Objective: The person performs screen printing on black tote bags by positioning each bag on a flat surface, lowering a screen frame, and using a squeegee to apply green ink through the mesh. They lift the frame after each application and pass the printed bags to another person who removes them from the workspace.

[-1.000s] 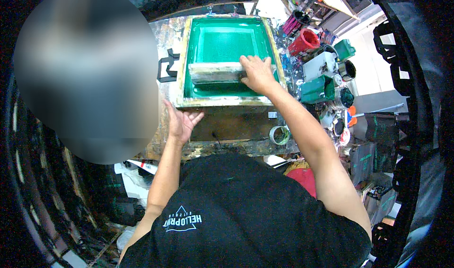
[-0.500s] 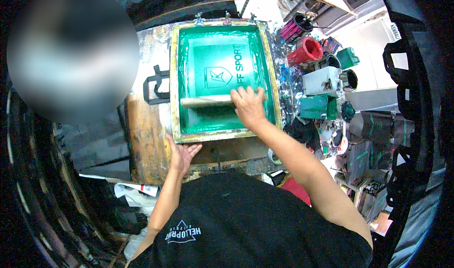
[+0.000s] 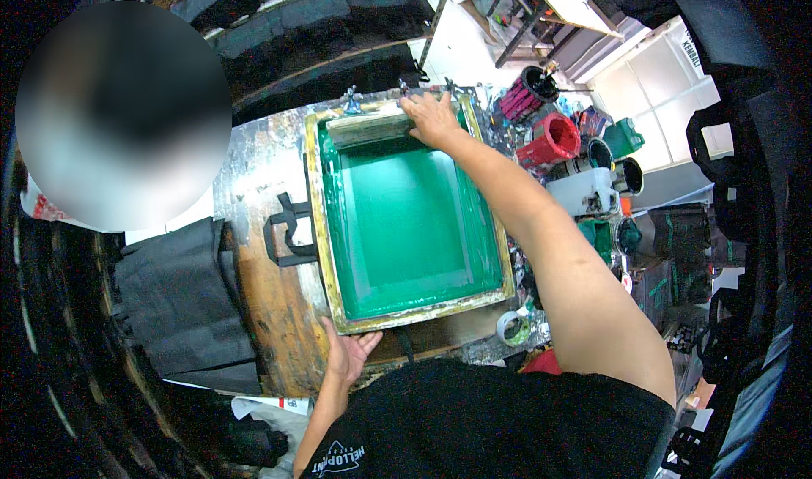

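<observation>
At the far end of a green screen-printing frame point(image 3: 406, 225), the right hand point(image 3: 431, 117) grips a squeegee point(image 3: 372, 129); the left hand point(image 3: 348, 352) lies open, flat against the near edge.

We count one green screen frame point(image 3: 406, 217), one squeegee point(image 3: 372, 126) at its far end, two hands: right hand point(image 3: 431, 117) and left hand point(image 3: 348, 354). One tape roll point(image 3: 512, 328). Two red tubs point(image 3: 550, 138), one white tub point(image 3: 584, 193), one dark cloth point(image 3: 178, 301). Other containers on the right too cluttered to count.

Black short-sleeved T-shirt with light chest print, bare forearms, no gloves.
</observation>
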`<action>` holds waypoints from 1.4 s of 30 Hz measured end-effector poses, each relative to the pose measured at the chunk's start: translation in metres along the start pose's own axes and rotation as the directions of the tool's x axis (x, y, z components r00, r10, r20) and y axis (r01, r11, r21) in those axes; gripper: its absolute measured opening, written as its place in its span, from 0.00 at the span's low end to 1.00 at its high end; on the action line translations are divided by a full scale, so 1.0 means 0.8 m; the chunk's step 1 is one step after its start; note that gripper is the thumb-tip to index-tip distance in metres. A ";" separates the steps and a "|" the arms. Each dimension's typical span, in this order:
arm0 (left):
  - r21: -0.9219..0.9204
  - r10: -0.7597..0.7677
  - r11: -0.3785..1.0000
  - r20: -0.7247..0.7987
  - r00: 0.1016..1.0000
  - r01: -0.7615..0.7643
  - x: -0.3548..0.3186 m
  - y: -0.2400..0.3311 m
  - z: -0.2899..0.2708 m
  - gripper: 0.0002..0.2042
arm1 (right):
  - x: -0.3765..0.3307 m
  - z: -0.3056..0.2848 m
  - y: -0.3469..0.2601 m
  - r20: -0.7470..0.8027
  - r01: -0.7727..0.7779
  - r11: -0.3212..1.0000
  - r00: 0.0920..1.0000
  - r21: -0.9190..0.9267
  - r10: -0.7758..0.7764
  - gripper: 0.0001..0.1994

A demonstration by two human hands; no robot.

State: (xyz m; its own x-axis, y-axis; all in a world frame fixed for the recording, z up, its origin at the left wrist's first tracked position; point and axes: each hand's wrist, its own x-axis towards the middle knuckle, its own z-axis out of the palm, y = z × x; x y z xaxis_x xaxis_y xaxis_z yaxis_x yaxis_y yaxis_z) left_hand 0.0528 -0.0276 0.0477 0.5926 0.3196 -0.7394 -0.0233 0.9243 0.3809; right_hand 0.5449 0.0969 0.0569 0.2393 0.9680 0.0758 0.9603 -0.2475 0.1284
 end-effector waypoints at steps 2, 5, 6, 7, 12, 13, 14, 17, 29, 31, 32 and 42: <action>0.036 -0.109 0.993 -0.026 0.994 0.110 -0.004 0.019 0.008 0.56 | 0.009 -0.007 0.015 0.041 0.016 0.997 0.999 0.076 -0.019 0.33; 0.277 -0.540 0.830 0.181 0.822 0.484 -0.011 0.055 -0.012 0.55 | 0.008 -0.034 0.009 0.032 0.016 0.993 0.999 0.114 -0.020 0.34; 0.439 -0.507 0.806 0.164 0.846 0.398 -0.016 0.070 -0.001 0.56 | 0.004 -0.035 0.006 -0.018 0.017 0.996 1.000 0.092 -0.015 0.36; 0.526 -0.402 0.819 0.241 0.883 0.229 -0.011 0.087 -0.001 0.49 | 0.000 -0.037 0.001 -0.071 0.020 0.997 0.997 0.074 -0.015 0.37; 0.864 0.537 -0.102 0.465 0.704 -0.492 0.088 0.215 0.135 0.28 | -0.025 0.035 -0.018 -0.169 -0.092 0.993 0.983 -0.070 0.079 0.33; 0.756 0.618 -0.408 0.641 0.455 -0.512 0.132 0.236 0.149 0.29 | -0.020 0.032 -0.019 -0.202 -0.054 0.996 0.979 -0.070 0.039 0.33; 0.741 0.636 -0.471 0.661 0.398 -0.478 0.162 0.256 0.187 0.31 | -0.019 0.032 -0.013 -0.226 -0.024 0.997 0.974 -0.072 0.007 0.33; 0.604 0.575 -0.792 0.787 0.223 -0.090 0.274 0.293 0.243 0.41 | -0.006 0.025 -0.002 -0.277 0.048 0.998 0.959 -0.037 -0.056 0.32; 0.525 0.517 -0.851 0.835 0.187 0.007 0.290 0.232 0.203 0.33 | -0.095 0.016 -0.045 -0.277 0.033 0.999 0.960 -0.030 -0.040 0.23; 0.521 0.510 -0.853 0.842 0.174 -0.023 0.267 0.204 0.188 0.32 | -0.135 0.009 -0.063 -0.249 0.029 0.999 0.968 -0.045 -0.040 0.13; 0.545 0.528 -0.838 0.824 0.206 -0.032 0.248 0.189 0.186 0.32 | -0.156 0.004 -0.071 -0.259 0.030 0.999 0.965 -0.043 -0.040 0.12; 0.557 0.509 -0.823 0.810 0.290 -0.110 0.085 0.023 0.109 0.31 | -0.381 -0.040 -0.178 -0.188 0.020 0.999 0.982 0.031 -0.014 0.07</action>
State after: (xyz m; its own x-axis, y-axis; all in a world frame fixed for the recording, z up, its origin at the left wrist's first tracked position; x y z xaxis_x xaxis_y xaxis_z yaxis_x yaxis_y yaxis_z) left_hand 0.1627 -0.0069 0.0529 0.8124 0.3948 0.4290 0.4025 -0.9122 0.0771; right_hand 0.3305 -0.1641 0.0469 0.1950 0.9461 0.2587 0.9689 -0.2268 0.0989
